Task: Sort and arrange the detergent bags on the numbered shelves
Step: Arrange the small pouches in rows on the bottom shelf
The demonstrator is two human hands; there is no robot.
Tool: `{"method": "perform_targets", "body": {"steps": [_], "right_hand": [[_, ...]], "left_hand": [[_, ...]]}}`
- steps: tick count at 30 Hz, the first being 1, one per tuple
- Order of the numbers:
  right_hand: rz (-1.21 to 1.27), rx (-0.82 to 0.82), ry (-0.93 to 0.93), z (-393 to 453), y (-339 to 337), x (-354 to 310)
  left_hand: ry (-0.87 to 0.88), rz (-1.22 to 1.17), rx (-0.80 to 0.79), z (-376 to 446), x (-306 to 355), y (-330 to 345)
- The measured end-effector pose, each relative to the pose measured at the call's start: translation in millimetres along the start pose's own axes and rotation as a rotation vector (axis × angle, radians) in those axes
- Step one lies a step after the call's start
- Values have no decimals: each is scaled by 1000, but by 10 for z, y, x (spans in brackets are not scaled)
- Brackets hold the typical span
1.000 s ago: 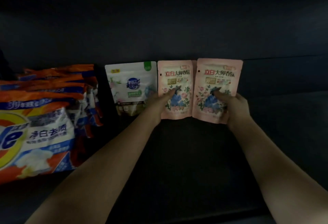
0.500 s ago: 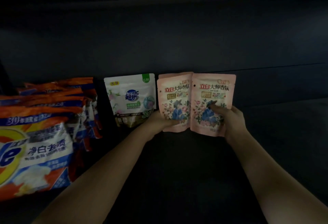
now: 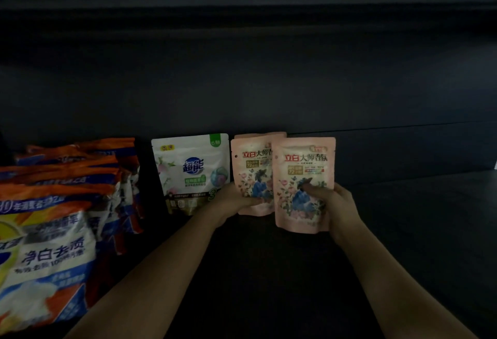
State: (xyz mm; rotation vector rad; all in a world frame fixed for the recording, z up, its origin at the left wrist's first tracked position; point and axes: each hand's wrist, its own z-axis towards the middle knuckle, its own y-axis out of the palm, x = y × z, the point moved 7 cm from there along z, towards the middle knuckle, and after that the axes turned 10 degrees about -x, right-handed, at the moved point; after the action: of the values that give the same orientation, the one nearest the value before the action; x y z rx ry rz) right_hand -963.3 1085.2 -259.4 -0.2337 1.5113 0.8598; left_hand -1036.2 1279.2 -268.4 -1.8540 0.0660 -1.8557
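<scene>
1. Left hand (image 3: pixel 236 199) pinches the rear pink bag (image 3: pixel 252 172) at its lower edge.
2. Right hand (image 3: pixel 333 204) grips the front pink bag (image 3: pixel 304 177), overlapping the rear one at its 3 o'clock side.
3. White bag (image 3: pixel 191 172) stands at 9 o'clock of both.

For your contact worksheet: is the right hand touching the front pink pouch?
Touching. The head view shows the right hand gripping the front pink pouch, thumb across its face.

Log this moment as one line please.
left hand grips rear pink pouch | right hand grips front pink pouch, overlapping | white pouch beside
</scene>
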Motion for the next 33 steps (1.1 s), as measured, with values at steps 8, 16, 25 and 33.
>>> {"method": "perform_targets", "body": {"steps": [8, 16, 25, 33], "right_hand": [[-52, -83, 62, 102, 20, 75], [-273, -259, 105, 48, 77, 80], [-394, -296, 70, -50, 291, 81], [-432, -361, 121, 99, 492, 129]], "left_hand": [[-2, -56, 63, -55, -137, -14], [10, 80, 200, -166, -136, -36], [-91, 765, 275, -879, -30, -99], [-108, 986, 240, -979, -5, -44]]}}
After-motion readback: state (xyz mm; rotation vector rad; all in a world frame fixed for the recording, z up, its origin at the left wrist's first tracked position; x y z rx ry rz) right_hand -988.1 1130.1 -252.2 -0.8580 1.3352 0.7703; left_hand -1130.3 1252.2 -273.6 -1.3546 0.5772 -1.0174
